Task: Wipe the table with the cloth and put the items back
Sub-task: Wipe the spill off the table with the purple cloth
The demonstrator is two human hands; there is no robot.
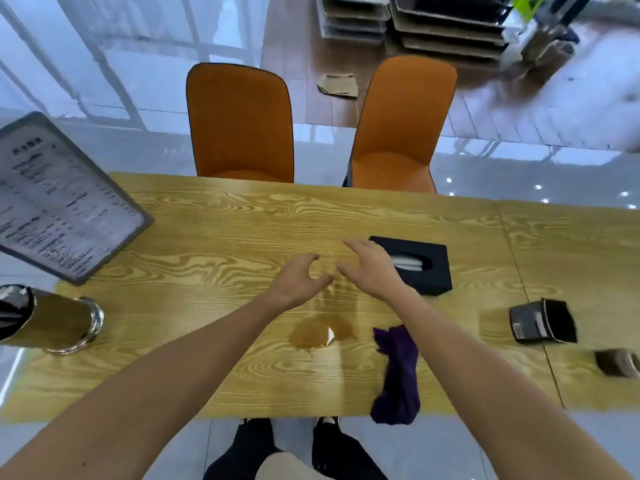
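A brown puddle [320, 336] lies on the wooden table [207, 258] near its front edge. Just right of the puddle, a crumpled purple cloth [398, 379] hangs over the near edge, partly under my right forearm. My left hand [298, 280] and my right hand [372, 268] hover close together above the table beyond the puddle, fingers apart and curved toward each other. A faint glassy shimmer shows between them; I cannot tell whether anything stands there. A black tissue box [429, 271] sits right behind my right hand.
A framed menu board [62, 202] leans at the far left. A shiny metal canister [55, 322] lies at the left edge. A black holder [543, 322] and a dark item [620, 363] sit at the right. Two orange chairs [242, 123] stand behind the table.
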